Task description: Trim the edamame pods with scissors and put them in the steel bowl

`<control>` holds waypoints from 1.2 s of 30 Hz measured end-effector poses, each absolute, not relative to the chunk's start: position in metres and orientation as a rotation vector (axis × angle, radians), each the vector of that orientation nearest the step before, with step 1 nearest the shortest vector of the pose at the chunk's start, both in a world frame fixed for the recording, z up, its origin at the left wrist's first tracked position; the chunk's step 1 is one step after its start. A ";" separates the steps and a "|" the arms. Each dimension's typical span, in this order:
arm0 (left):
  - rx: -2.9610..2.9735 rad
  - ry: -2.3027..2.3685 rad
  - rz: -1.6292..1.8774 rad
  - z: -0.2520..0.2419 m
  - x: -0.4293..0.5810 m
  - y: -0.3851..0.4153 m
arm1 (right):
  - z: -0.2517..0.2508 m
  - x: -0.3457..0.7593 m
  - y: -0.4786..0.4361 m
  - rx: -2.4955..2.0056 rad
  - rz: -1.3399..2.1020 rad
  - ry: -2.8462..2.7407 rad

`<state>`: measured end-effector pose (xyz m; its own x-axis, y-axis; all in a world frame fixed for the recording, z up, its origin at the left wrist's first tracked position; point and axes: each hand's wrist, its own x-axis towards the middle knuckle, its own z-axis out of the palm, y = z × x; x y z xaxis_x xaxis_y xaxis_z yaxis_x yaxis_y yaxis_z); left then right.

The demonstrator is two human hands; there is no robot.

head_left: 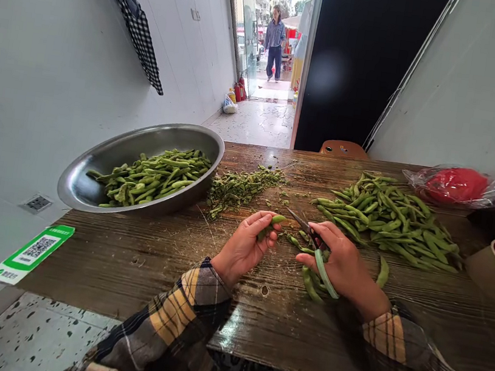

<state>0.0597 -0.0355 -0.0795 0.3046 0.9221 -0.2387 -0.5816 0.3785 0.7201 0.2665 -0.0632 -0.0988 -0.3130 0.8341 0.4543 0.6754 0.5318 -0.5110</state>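
Note:
My left hand (249, 246) is closed around a green soybean pod (278, 219), whose tip sticks out past the thumb. In my right hand (344, 263) is a pair of scissors (302, 221) with pale green handles. Their dark blades point up and left, just right of the pod and apart from it. Several loose pods (311, 285) lie beneath my right hand. Beyond it spreads a large pile of pods (390, 221). Small green trimmings (245, 186) are heaped beyond my left hand, beside a metal basin (90, 154) holding many pods (154, 177).
The wooden table (161, 278) carries a green QR-code card (33, 253) at its left edge. At the right are a red item in clear plastic (457, 184) and a paper tub (491, 269) of dark red pieces. A person (274, 42) is in the far doorway.

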 end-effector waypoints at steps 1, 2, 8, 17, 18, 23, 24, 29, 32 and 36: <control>0.559 0.699 1.079 -0.080 0.060 -0.035 | -0.097 0.266 -0.064 -1.219 0.300 -2.103; 0.556 0.692 1.082 -0.080 0.060 -0.035 | -0.096 0.264 -0.066 -1.222 0.304 -2.125; 0.640 0.646 0.979 -0.084 0.066 -0.041 | -0.095 0.260 -0.068 -1.207 0.302 -2.174; 0.693 0.644 0.860 -0.080 0.068 -0.047 | -0.100 0.257 -0.070 -1.212 0.210 -2.137; 0.695 0.645 0.853 -0.080 0.068 -0.047 | -0.100 0.257 -0.070 -1.213 0.189 -2.140; 0.691 0.685 0.855 -0.081 0.067 -0.046 | -0.101 0.258 -0.071 -1.250 0.062 -2.193; 0.690 0.698 0.864 -0.081 0.067 -0.045 | -0.100 0.259 -0.071 -1.264 0.046 -2.207; 0.676 0.774 0.947 -0.084 0.064 -0.039 | -0.101 0.258 -0.070 -1.316 0.031 -2.254; 0.653 0.824 1.031 -0.084 0.061 -0.034 | -0.100 0.260 -0.068 -1.297 0.094 -2.241; 0.627 0.850 1.101 -0.082 0.055 -0.027 | -0.097 0.270 -0.062 -1.269 0.163 -2.053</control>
